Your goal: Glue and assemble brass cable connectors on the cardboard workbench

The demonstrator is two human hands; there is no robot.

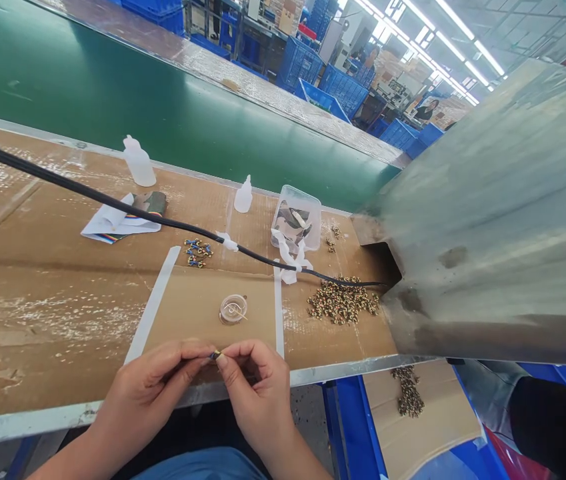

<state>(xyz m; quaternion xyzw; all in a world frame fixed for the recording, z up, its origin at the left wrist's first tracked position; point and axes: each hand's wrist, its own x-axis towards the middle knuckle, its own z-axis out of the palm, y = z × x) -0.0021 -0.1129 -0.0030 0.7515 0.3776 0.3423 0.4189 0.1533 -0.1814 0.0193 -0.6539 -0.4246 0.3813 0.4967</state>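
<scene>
Near the table's front edge, my left hand (pixel 150 381) and my right hand (pixel 261 385) meet fingertip to fingertip. Both pinch one small brass-and-blue part (pixel 215 355), its shape mostly covered by the fingers. Just beyond them a small round clear dish (pixel 233 309) with a thin stick in it sits on a plain cardboard sheet (pixel 183 310). A small group of blue-and-brass parts (pixel 197 253) lies at the sheet's far left corner. Over to the right is a large pile of small brass-coloured parts (pixel 343 301).
A black cable (pixel 177 225) crosses above the table. Behind it stand two white squeeze bottles (pixel 139 162), a folded cloth (pixel 150 202) and a clear plastic box (pixel 297 217). A green conveyor belt (pixel 163 107) runs beyond; a metal housing (pixel 493 220) rises at right.
</scene>
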